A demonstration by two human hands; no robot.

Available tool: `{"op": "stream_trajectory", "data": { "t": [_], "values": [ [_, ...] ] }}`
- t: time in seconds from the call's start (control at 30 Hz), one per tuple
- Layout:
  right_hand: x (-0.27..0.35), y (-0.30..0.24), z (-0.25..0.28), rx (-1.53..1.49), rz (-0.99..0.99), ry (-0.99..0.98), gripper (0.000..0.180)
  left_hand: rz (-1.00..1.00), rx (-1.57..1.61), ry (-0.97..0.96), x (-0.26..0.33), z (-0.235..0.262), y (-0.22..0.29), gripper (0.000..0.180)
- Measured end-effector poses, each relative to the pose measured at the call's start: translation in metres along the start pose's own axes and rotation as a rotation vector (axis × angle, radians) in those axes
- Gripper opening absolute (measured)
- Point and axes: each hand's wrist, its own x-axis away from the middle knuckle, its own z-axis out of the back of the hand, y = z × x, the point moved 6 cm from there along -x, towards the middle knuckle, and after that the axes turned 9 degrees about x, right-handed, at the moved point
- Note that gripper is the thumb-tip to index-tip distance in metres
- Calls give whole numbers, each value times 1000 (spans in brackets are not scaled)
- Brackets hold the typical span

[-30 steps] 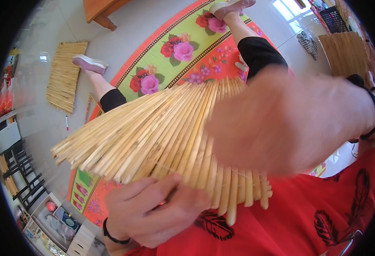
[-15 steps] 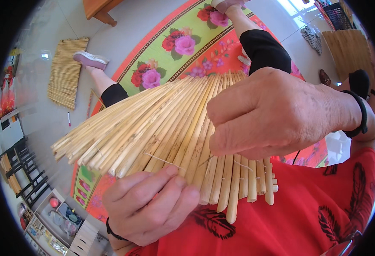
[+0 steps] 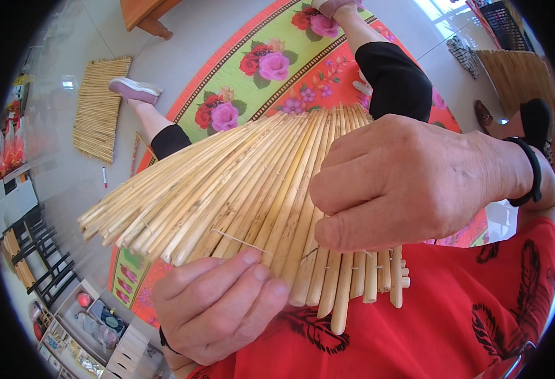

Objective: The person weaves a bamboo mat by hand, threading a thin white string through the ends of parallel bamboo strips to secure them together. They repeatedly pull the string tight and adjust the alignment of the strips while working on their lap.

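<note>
A mat of pale reed stalks point(image 3: 246, 183), fanned out and strung together with white thread point(image 3: 239, 241), rests across my lap with its stalk ends toward me. My left hand point(image 3: 220, 309) grips the near edge of the mat, fingertips on top of the stalks beside the thread. Over the right part of the mat, my right hand point(image 3: 397, 183) is closed in a pinch, its knuckles up. A thin, dark, needle-like sliver point(image 3: 310, 254) lies on the stalks just by its thumb. What the pinch holds is hidden behind the fingers.
A flowered red and green rug point(image 3: 258, 63) lies beneath my outstretched legs. Another reed mat point(image 3: 102, 107) and a marker pen point(image 3: 105, 177) are on the floor at left. Boxes of small items point(image 3: 94, 322) stand lower left. Another person's dark-clad leg point(image 3: 534, 120) and a wooden-looking mat point(image 3: 516, 82) show at right.
My right hand has lowered a little and turned slightly, closer to the stalks. The mat and my left hand have barely shifted.
</note>
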Motion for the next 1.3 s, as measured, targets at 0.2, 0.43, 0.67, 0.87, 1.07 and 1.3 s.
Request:
{"op": "stream_trajectory", "data": {
  "t": [0.2, 0.43, 0.67, 0.87, 1.07, 1.3],
  "values": [
    [1, 0, 0, -5, -6, 13, 19, -16, 6, 4, -1, 0, -2, 20],
    [-13, -9, 8, 85, 77, 25, 19, -24, 27, 46, -8, 1, -5, 24],
    [-34, 22, 47, 239, 80, -98, 9, -56, -198, 240, -39, 29, -42, 41],
    [-44, 42, 67, 99, -128, -94, 17, 64, 59, 324, -45, 32, -87, 49],
    [-53, 56, 76, 1, -306, -110, 14, 10, 145, 303, -54, 34, -111, 46],
    [-60, 62, 88, 75, -343, -174, 13, -68, 224, 331, -68, 35, -125, 33]
  ]
}}
